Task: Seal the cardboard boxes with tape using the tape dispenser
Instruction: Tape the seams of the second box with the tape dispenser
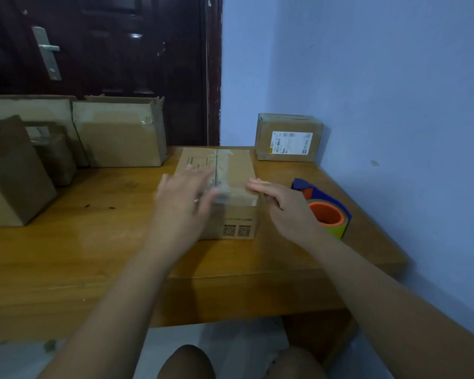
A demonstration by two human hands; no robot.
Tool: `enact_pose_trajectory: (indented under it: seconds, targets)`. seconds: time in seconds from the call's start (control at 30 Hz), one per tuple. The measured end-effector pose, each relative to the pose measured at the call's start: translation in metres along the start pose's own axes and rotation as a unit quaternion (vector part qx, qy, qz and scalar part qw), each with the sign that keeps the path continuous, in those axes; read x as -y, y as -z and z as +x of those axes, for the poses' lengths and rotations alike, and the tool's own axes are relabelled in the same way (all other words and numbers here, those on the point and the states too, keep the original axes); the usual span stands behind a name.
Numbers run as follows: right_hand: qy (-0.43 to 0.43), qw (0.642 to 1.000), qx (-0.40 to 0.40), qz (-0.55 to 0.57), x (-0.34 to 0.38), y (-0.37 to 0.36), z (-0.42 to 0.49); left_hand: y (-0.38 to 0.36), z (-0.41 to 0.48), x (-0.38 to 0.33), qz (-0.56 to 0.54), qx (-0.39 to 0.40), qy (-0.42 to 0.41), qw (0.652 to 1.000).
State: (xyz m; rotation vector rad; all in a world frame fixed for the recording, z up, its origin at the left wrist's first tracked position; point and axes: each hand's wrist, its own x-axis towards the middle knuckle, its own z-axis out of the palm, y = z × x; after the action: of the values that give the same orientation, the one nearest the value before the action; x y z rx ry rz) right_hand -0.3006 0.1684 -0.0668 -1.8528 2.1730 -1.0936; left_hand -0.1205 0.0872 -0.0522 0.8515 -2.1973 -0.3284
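Observation:
A closed cardboard box (236,170) lies in the middle of the wooden table (93,242), with clear tape running along its top seam. My left hand (184,195) lies flat on the box's near left top, fingers straight and blurred. My right hand (279,203) touches the box's near right corner with its fingertips, the lower fingers loosely curled, holding nothing. The blue tape dispenser (326,209) with an orange core lies on the table just right of my right hand, untouched.
A sealed box with a white label (288,138) stands at the back right against the blue wall. Several cardboard boxes (118,132) crowd the table's back left, in front of a dark door. My knees show below the table's front edge.

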Motion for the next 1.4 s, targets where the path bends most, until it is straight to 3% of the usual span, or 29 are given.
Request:
enact_pose_trajectory:
  seconds: [0.07, 0.13, 0.37, 0.53, 0.93, 1.4]
  targets:
    - [-0.004, 0.999, -0.013, 0.034, -0.006, -0.006, -0.002, 0.005, -0.005, 0.025, -0.149, -0.088, 0.104, 0.979]
    - [-0.015, 0.996, -0.031, 0.078, -0.008, -0.013, -0.003, 0.000, -0.006, 0.049, -0.251, -0.103, 0.175, 0.947]
    - [-0.037, 0.971, -0.077, 0.222, -0.012, -0.030, -0.006, -0.019, -0.013, 0.076, -0.407, -0.051, 0.168, 0.897]
    - [-0.022, 0.962, -0.092, 0.258, -0.019, -0.034, -0.008, -0.027, -0.014, 0.082, -0.341, -0.044, 0.093, 0.934]
    - [0.028, 0.959, -0.095, 0.267, -0.027, -0.049, -0.006, -0.027, -0.017, 0.100, -0.253, -0.030, -0.002, 0.967]
    - [0.054, 0.964, -0.165, 0.200, -0.025, -0.058, -0.003, -0.026, -0.016, 0.095, -0.274, -0.035, 0.016, 0.961]
